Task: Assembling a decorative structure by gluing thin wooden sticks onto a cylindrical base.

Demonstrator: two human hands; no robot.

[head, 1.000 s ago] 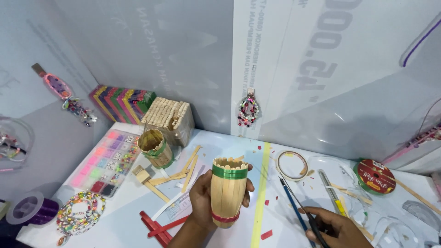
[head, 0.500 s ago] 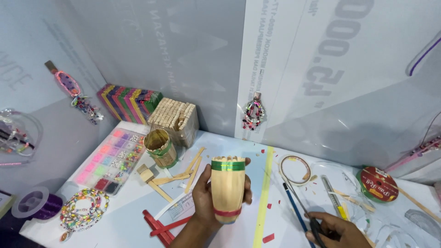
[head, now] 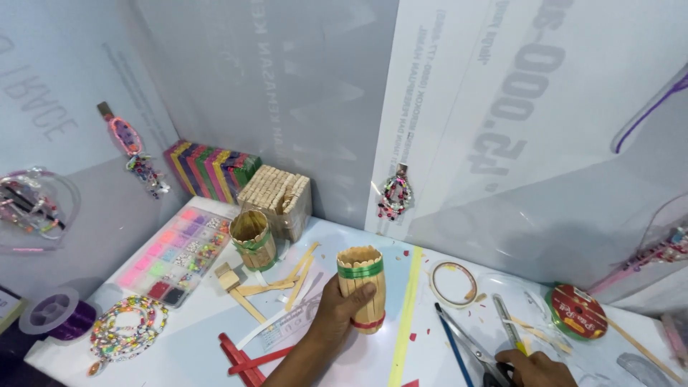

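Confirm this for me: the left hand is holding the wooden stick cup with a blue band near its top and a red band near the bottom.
Not quite. In the head view, the left hand does hold the wooden stick cup, and the band near the bottom is red, but the band near its top is green, not blue.

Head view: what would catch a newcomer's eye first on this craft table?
The wooden stick barrel with green and red bands, held upright by the left hand at centre. The right hand rests on scissors at the bottom edge. At left, a second stick barrel stands beside a pink bead tray, with coloured stick stacks against the wall.
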